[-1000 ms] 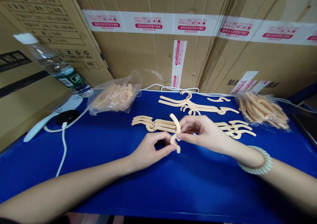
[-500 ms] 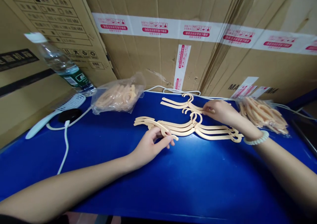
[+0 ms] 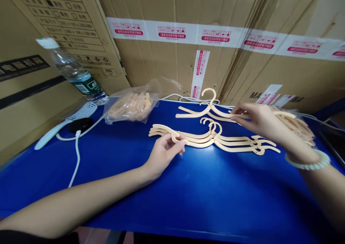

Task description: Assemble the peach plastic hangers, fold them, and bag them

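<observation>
My left hand (image 3: 164,153) pinches a small beige curved plastic piece (image 3: 176,139) against the left end of a stack of beige hangers (image 3: 215,140) lying on the blue table (image 3: 188,197). My right hand (image 3: 257,120) grips the right arm of a separate beige hanger (image 3: 207,109) and holds it tilted up off the table near the back, its hook pointing up. A pale bead bracelet (image 3: 307,161) sits on my right wrist.
A clear bag of beige parts (image 3: 132,103) lies at back left, another bag (image 3: 299,125) at back right behind my right hand. A water bottle (image 3: 74,71), a white brush (image 3: 64,123), a black disc (image 3: 82,124) and white cable (image 3: 75,154) sit left. Cardboard boxes (image 3: 188,39) wall the back.
The curved piece left both hands' joint hold; my left hand carried it to the stack's left end. My right hand reached back right, took a hanger and lifted it.
</observation>
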The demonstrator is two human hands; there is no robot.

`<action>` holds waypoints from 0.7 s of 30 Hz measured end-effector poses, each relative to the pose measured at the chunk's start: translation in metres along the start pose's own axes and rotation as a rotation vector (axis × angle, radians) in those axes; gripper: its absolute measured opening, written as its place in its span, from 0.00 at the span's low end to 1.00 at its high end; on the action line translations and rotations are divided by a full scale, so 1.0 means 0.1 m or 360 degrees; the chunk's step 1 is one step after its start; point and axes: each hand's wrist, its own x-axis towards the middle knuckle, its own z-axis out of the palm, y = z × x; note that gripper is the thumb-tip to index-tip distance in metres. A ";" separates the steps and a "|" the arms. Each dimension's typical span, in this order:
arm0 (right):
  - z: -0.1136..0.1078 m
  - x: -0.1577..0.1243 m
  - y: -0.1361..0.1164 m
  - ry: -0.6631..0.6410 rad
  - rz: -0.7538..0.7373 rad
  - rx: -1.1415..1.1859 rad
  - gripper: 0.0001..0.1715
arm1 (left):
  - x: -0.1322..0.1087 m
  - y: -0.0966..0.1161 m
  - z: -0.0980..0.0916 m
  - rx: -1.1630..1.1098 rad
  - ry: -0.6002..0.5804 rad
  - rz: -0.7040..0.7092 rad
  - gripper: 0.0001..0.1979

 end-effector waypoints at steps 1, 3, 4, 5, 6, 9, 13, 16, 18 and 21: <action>-0.04 -0.07 -0.04 0.0028 0.0007 0.0043 0.14 | 0.00 0.00 0.00 -0.0019 0.0025 -0.0002 0.11; -0.07 -0.22 -0.11 0.0071 0.0030 0.0174 0.14 | 0.00 0.01 0.01 -0.0059 0.0057 -0.0014 0.12; -0.07 -0.31 -0.13 0.0088 0.0041 0.0238 0.14 | 0.01 0.01 0.01 -0.0083 0.0065 -0.0023 0.13; -0.07 -0.40 -0.13 0.0101 0.0042 0.0279 0.13 | 0.02 0.01 0.01 -0.0114 0.0073 -0.0029 0.13; -0.05 -0.48 -0.13 0.0115 0.0028 0.0295 0.12 | 0.03 0.01 0.00 -0.0155 0.0080 -0.0034 0.13; 0.02 -0.69 -0.08 0.0140 -0.0044 0.0281 0.09 | 0.07 0.03 -0.02 -0.0348 0.0096 -0.0072 0.14; 0.12 -0.81 -0.01 0.0208 -0.0059 0.0347 0.08 | 0.10 0.06 -0.04 -0.0501 0.0025 -0.0131 0.14; 0.17 -0.82 0.00 0.0261 -0.0098 0.0357 0.08 | 0.09 0.09 -0.03 -0.0512 -0.0057 -0.0180 0.14; 0.20 -0.83 -0.01 0.0273 -0.0117 0.0360 0.10 | 0.07 0.10 -0.02 -0.0528 -0.0092 -0.0224 0.14; 0.23 -0.85 -0.04 0.0273 -0.0136 0.0352 0.11 | 0.06 0.11 -0.02 -0.0567 -0.0188 -0.0262 0.13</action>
